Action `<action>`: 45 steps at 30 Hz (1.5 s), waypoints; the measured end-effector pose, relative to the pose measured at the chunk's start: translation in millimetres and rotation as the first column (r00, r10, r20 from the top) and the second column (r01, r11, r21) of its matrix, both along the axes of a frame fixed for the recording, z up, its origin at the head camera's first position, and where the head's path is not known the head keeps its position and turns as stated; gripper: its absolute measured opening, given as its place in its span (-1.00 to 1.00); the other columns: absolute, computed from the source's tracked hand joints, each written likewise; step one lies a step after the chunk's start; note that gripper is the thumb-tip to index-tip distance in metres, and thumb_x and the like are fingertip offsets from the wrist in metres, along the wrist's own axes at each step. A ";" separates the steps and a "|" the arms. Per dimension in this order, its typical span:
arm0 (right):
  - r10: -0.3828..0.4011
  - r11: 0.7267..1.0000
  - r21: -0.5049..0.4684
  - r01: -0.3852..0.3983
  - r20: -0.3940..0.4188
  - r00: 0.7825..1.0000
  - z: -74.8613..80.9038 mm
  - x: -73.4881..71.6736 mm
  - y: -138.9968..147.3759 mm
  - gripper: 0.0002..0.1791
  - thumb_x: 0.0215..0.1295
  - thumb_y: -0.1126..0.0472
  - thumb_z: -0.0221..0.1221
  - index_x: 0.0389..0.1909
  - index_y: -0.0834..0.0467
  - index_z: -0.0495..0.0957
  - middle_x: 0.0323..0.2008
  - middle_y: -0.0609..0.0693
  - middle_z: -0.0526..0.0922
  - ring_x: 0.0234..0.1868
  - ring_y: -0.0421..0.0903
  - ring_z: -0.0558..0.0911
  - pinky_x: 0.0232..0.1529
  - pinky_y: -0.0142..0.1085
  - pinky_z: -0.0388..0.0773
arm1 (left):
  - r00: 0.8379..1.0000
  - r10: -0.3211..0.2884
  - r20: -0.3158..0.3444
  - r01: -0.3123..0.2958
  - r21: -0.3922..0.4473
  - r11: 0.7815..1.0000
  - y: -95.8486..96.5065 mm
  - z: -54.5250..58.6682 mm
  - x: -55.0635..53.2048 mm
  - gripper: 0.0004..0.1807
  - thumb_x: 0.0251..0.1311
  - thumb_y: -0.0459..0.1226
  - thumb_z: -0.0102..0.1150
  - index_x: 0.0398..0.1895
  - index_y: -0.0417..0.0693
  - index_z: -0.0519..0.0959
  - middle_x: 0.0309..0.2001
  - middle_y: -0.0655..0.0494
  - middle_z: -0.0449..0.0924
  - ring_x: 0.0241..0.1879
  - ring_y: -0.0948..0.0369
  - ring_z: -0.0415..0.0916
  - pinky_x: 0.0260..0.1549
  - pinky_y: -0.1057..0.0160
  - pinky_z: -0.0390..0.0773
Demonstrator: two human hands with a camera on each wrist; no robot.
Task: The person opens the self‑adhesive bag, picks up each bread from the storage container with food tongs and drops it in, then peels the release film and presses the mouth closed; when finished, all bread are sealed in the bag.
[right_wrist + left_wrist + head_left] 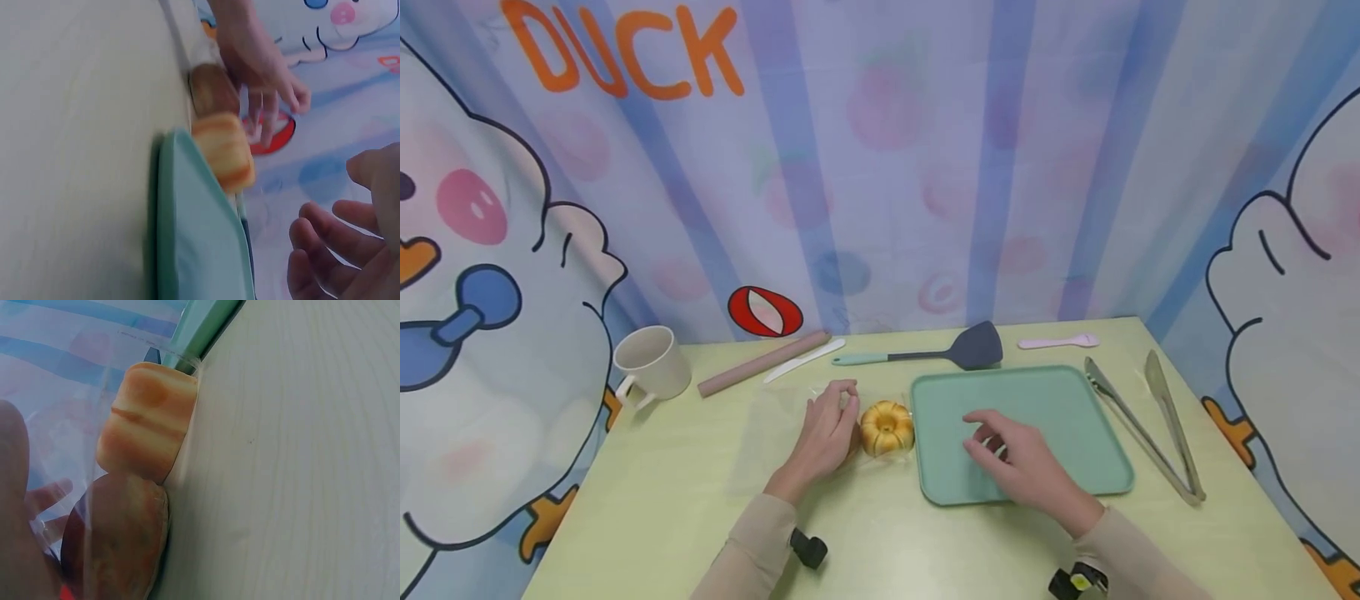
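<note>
A clear plastic bag (760,442) lies on the table, its film spread around two breads. One is a round golden ridged bun (887,428). The other is a brown bun (119,531) right up against it, mostly hidden under the left hand in the head view. My left hand (826,429) is over the brown bun, fingers loosely bent and parted, with film in front of them in the left wrist view. Above the green tray (940,475) hangs my right hand (1018,462), its fingers loosely curved around nothing.
Along the back lie a mauve rod (763,363), a white plastic knife (803,361), a dark spatula (976,346) and a pink spoon (1058,342). A beige mug (655,362) stands at the left. Spread metal tongs (1150,437) lie right of the tray.
</note>
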State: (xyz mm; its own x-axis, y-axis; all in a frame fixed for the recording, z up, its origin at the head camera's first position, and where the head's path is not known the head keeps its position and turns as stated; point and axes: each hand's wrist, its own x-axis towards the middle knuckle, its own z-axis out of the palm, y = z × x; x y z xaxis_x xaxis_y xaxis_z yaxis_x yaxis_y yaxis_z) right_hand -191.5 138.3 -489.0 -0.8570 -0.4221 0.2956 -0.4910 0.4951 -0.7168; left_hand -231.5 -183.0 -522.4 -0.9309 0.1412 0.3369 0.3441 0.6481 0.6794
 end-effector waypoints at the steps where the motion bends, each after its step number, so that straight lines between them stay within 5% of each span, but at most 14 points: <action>1: 0.040 0.999 -0.011 -0.040 0.036 0.999 0.2 0.5 -6.9 -0.67 0.57 0.14 0.19 0.24 0.13 0.58 -0.24 -0.15 0.72 -0.32 -0.28 0.67 -0.29 -0.32 0.65 | 1.000 0.000 0.000 0.000 -0.003 1.000 0.4 0.3 -0.4 -0.74 0.70 -0.05 -0.25 0.03 0.02 0.39 0.37 -0.09 0.52 0.38 -0.15 0.42 0.38 -0.63 -0.14; 8: 0.246 0.969 -0.058 -0.239 0.201 0.948 -5.1 3.2 -54.9 -0.35 0.60 0.07 0.14 0.56 0.22 0.22 -0.11 -0.03 0.77 -0.23 -0.20 0.73 -0.18 -0.29 0.69 | 1.000 -0.004 -0.008 0.004 -0.010 1.000 3.0 1.8 -3.8 -0.74 0.70 -0.05 -0.25 0.04 0.01 0.38 0.35 -0.14 0.55 0.41 -0.18 0.40 0.38 -0.63 -0.13; 13: 0.271 0.963 -0.113 -0.246 0.377 0.886 -12.4 6.5 -78.0 -0.13 0.56 0.00 0.17 0.67 0.21 -0.04 -0.06 0.05 0.79 -0.24 -0.12 0.78 -0.17 -0.28 0.68 | 1.000 -0.007 -0.003 0.007 -0.021 1.000 4.7 1.6 -4.3 -0.74 0.68 -0.05 -0.22 0.07 0.01 0.39 0.34 -0.16 0.55 0.40 -0.15 0.42 0.38 -0.63 -0.14; 17: 0.257 0.966 -0.154 -0.208 0.479 0.839 -17.0 8.2 -87.2 -0.15 0.55 0.03 0.19 0.65 0.23 0.01 0.01 0.12 0.75 -0.29 -0.09 0.77 -0.28 -0.23 0.70 | 1.000 -0.007 -0.011 0.006 -0.042 0.999 6.5 2.1 -5.3 -0.74 0.67 -0.05 -0.17 0.13 0.02 0.39 0.12 -0.08 0.63 0.34 -0.10 0.47 0.38 -0.63 -0.16; 21: 0.233 0.972 -0.158 -0.176 0.510 0.828 -20.8 9.1 -89.6 -0.21 0.55 0.05 0.18 0.61 0.27 0.09 0.07 0.14 0.70 -0.28 -0.08 0.76 -0.34 -0.20 0.69 | 0.999 -0.029 -0.024 0.028 -0.057 0.998 8.5 7.7 -8.5 -0.73 0.64 -0.06 -0.12 0.16 0.00 0.40 -0.13 -0.01 0.58 0.24 -0.07 0.51 0.39 -0.62 -0.17; 25: 0.225 0.973 -0.167 -0.159 0.532 0.816 -23.8 9.8 -90.5 -0.26 0.54 0.06 0.18 0.57 0.28 0.17 0.06 0.13 0.69 -0.28 -0.06 0.77 -0.35 -0.20 0.69 | 0.995 -0.094 -0.025 0.091 -0.090 0.992 8.5 16.6 -17.2 -0.72 0.62 -0.09 -0.05 0.14 -0.05 0.45 0.04 -0.05 0.59 0.12 -0.06 0.52 0.42 -0.57 -0.07; 28: 0.224 0.973 -0.170 -0.155 0.540 0.812 -25.4 10.6 -91.8 -0.29 0.53 0.07 0.19 0.54 0.26 0.21 0.07 0.15 0.68 -0.29 -0.04 0.77 -0.36 -0.20 0.69 | 0.985 -0.175 0.003 0.174 -0.128 0.976 7.8 23.1 -26.4 -0.67 0.60 -0.07 0.01 0.17 -0.09 0.49 0.22 -0.04 0.56 0.24 -0.06 0.49 0.47 -0.37 0.13; 31: 0.210 0.976 -0.155 -0.150 0.534 0.819 -26.7 12.2 -92.6 -0.30 0.53 0.07 0.20 0.53 0.27 0.22 0.12 0.20 0.67 -0.31 -0.04 0.77 -0.35 -0.22 0.67 | 0.965 -0.256 0.058 0.262 -0.158 0.952 7.9 28.2 -36.5 -0.63 0.58 -0.06 0.06 0.21 -0.11 0.52 0.26 -0.01 0.56 0.36 -0.03 0.43 0.43 -0.14 0.32; 35: 0.191 0.981 -0.142 -0.135 0.531 0.825 -28.4 14.7 -93.3 -0.29 0.52 0.08 0.22 0.53 0.28 0.22 0.21 0.28 0.62 -0.35 -0.05 0.76 -0.36 -0.25 0.65 | 0.940 -0.318 0.122 0.335 -0.175 0.926 9.5 29.9 -50.3 -0.66 0.56 -0.10 0.12 0.19 -0.12 0.56 0.24 0.02 0.60 0.35 0.01 0.46 0.40 -0.08 0.39; 45: 0.210 0.975 -0.174 -0.135 0.554 0.806 -30.5 20.6 -96.5 -0.23 0.52 0.07 0.22 0.56 0.33 0.16 0.25 0.29 0.60 -0.36 -0.06 0.76 -0.39 -0.27 0.64 | 0.906 -0.324 0.271 0.376 -0.166 0.912 14.8 24.9 -68.0 -0.68 0.53 -0.08 0.13 0.13 -0.07 0.62 0.22 0.03 0.62 0.32 0.02 0.48 0.38 -0.06 0.41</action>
